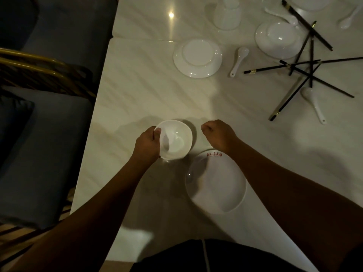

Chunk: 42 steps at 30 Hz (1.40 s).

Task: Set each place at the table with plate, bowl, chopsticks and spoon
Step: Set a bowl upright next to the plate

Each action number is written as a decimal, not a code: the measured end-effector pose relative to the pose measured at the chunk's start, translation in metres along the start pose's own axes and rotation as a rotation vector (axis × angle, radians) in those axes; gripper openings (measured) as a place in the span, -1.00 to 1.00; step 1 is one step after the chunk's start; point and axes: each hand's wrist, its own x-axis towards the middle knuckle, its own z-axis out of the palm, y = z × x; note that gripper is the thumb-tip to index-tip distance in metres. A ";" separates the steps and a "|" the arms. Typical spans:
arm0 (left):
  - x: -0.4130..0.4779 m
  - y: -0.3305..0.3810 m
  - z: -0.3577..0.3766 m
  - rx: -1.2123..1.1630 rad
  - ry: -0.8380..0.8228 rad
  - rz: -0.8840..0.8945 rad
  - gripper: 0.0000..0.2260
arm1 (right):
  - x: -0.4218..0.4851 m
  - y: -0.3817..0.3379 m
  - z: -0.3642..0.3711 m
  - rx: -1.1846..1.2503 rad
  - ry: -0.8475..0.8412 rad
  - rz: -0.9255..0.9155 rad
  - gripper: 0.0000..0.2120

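Fingers of the left hand (pixel 146 145) pinch the near-left rim of the bowl (pixel 175 139), upright on the worktop (pixel 137 91), apparently with a spoon (pixel 167 139) inside, handle toward the person. Right hand (pixel 219 134) hovers curled shut, empty, beyond the plate (pixel 216 183).

Bowl (pixel 174 139) left of plate (pixel 216 183)

I see the left hand (pixel 146 143) gripping the rim of a white bowl (pixel 174 140) with a spoon (pixel 167 139) inside. Right hand (pixel 218 134) is fisted above the plate (pixel 216 183). Chopsticks (pixel 302 75) lie scattered far right on the table (pixel 137 85).
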 end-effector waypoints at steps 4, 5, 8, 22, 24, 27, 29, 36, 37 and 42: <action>0.002 -0.002 0.005 0.000 0.010 -0.014 -0.64 | -0.002 0.001 0.003 0.018 0.045 -0.026 -0.65; 0.002 -0.003 0.005 -0.003 0.019 -0.016 -0.64 | -0.003 0.001 0.004 0.019 0.053 -0.032 -0.65; 0.003 -0.005 0.008 -0.015 0.037 -0.031 -0.64 | -0.010 0.002 0.003 0.029 0.063 -0.023 -0.66; -0.079 -0.049 0.026 -0.016 0.169 0.007 -0.75 | -0.110 0.060 0.010 0.159 0.276 0.328 -0.73; -0.090 -0.050 0.034 0.067 0.035 0.074 -0.68 | -0.127 0.070 0.015 0.191 0.280 0.348 -0.81; -0.096 -0.038 0.047 0.183 -0.181 0.134 -0.76 | -0.144 0.082 0.022 0.219 0.265 0.376 -0.86; -0.096 -0.033 0.056 0.211 -0.224 0.124 -0.79 | -0.147 0.085 0.024 0.222 0.280 0.368 -0.85; -0.094 -0.021 0.061 0.231 -0.107 0.070 -0.83 | -0.141 0.089 0.020 0.192 0.249 0.349 -0.86; -0.094 -0.018 0.061 0.233 -0.103 0.061 -0.82 | -0.140 0.090 0.018 0.189 0.239 0.341 -0.86; -0.101 0.012 0.058 0.397 -0.029 0.148 -0.76 | -0.136 0.098 0.003 0.156 0.174 0.291 -0.85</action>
